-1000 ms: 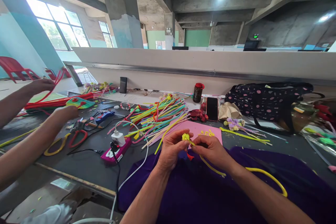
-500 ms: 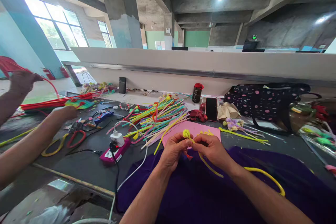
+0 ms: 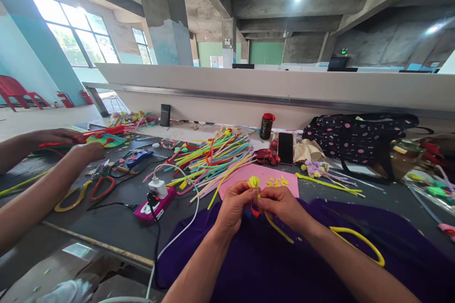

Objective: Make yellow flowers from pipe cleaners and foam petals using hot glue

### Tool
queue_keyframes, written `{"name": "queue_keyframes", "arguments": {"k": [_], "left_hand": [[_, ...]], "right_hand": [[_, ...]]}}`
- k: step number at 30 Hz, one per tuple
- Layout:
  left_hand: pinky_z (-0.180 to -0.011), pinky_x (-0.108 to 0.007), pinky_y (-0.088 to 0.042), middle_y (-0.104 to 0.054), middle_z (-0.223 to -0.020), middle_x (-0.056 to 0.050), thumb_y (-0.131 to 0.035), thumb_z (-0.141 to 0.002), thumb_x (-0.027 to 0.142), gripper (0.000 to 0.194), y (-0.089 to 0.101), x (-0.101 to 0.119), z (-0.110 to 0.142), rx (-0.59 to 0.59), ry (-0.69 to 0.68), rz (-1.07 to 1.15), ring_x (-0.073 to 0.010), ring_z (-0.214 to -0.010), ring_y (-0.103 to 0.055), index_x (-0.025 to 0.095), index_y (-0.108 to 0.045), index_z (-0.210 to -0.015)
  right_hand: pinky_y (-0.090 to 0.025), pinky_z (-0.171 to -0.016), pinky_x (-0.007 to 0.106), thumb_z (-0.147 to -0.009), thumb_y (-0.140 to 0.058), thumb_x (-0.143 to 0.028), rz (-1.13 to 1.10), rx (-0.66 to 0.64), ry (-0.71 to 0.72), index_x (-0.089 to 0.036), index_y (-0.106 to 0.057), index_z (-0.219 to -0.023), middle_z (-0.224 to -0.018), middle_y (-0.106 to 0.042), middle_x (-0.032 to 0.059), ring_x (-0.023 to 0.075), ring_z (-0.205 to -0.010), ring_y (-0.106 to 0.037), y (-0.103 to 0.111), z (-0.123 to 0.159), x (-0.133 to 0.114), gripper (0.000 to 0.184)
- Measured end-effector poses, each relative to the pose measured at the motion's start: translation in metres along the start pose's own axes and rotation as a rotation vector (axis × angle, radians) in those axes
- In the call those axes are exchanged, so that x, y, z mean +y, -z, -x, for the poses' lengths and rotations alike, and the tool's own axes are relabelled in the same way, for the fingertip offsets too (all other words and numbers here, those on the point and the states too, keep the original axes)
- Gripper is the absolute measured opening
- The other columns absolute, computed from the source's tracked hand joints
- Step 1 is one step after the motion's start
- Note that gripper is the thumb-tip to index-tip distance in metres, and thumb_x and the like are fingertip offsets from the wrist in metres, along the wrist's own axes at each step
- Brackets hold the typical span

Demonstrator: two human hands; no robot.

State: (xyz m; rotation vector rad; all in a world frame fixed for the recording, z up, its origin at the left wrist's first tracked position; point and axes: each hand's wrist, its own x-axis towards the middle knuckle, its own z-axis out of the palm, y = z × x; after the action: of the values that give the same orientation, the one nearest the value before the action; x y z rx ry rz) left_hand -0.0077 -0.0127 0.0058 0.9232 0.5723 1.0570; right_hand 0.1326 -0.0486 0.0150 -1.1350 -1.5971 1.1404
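Observation:
Just above the purple cloth (image 3: pixel 270 265), my left hand (image 3: pixel 232 206) pinches a small yellow pipe-cleaner flower (image 3: pixel 253 182) at its base. My right hand (image 3: pixel 284 204) is closed right beside it, its fingertips gripping a yellow pipe cleaner (image 3: pixel 280 230) whose loose end hangs down to the right. Something small and red (image 3: pixel 255 212) shows below my fingers; I cannot tell what it is. Behind my hands lies a pink sheet (image 3: pixel 263 176) with yellow snippets (image 3: pixel 277 181) on it. A bent yellow pipe cleaner (image 3: pixel 360 242) rests near my right forearm.
Colourful pipe cleaners (image 3: pixel 213 158) are heaped ahead. To the left stand a power strip (image 3: pixel 156 208), scissors (image 3: pixel 101 187) and cables. Another person's hand (image 3: pixel 87 149) works over red stems. A phone (image 3: pixel 285 148), a bottle (image 3: pixel 267 126) and a dotted bag (image 3: pixel 359 139) are at the back right.
The yellow flower looks fuller and more upright. My right hand has moved slightly left, and the pipe cleaner's end with it. The other person's raised hand has come down to the table.

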Motion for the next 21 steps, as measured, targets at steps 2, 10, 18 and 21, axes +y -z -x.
{"name": "queue_keyframes", "arguments": {"k": [2, 10, 18, 21], "left_hand": [[-0.052, -0.019, -0.040, -0.063, -0.063, -0.001, -0.073, -0.060, 0.023, 0.015, 0.000, 0.000, 0.000, 0.012, -0.029, -0.041, -0.0078, -0.053, -0.053, 0.014, -0.066, -0.069], [-0.048, -0.019, -0.036, -0.066, -0.065, -0.003, -0.071, -0.063, 0.028, 0.017, -0.002, 0.003, 0.002, 0.051, -0.166, -0.237, -0.0090, -0.053, -0.053, 0.014, -0.066, -0.070], [-0.044, -0.017, -0.034, -0.062, -0.061, 0.000, -0.072, -0.061, 0.027, 0.016, -0.002, 0.002, 0.002, 0.044, -0.171, -0.205, -0.0055, -0.046, -0.047, 0.014, -0.065, -0.067], [-0.036, -0.014, -0.027, -0.056, -0.052, 0.002, -0.070, -0.062, 0.026, 0.017, 0.001, 0.010, 0.001, 0.039, -0.069, -0.088, -0.0020, -0.038, -0.039, 0.013, -0.060, -0.062]], "right_hand": [[-0.033, -0.043, 0.019, -0.077, -0.057, -0.032, 0.059, -0.035, 0.001, -0.015, -0.062, -0.063, -0.050, -0.052, -0.0042, 0.0076, -0.044, -0.045, 0.004, -0.001, 0.000, 0.023], [-0.039, -0.048, 0.021, -0.073, -0.063, -0.031, 0.024, 0.241, 0.106, -0.016, -0.062, -0.081, -0.066, -0.059, -0.0019, 0.0086, -0.050, -0.049, 0.018, -0.002, -0.010, 0.017], [-0.039, -0.048, 0.020, -0.074, -0.063, -0.030, 0.031, 0.181, 0.153, -0.017, -0.060, -0.090, -0.071, -0.058, -0.0019, 0.0078, -0.051, -0.049, 0.009, 0.001, -0.011, 0.021], [-0.040, -0.048, 0.021, -0.075, -0.061, -0.030, 0.090, 0.224, 0.135, -0.017, -0.060, -0.089, -0.068, -0.057, -0.0023, 0.0081, -0.050, -0.050, 0.018, 0.006, -0.021, 0.019]]}}
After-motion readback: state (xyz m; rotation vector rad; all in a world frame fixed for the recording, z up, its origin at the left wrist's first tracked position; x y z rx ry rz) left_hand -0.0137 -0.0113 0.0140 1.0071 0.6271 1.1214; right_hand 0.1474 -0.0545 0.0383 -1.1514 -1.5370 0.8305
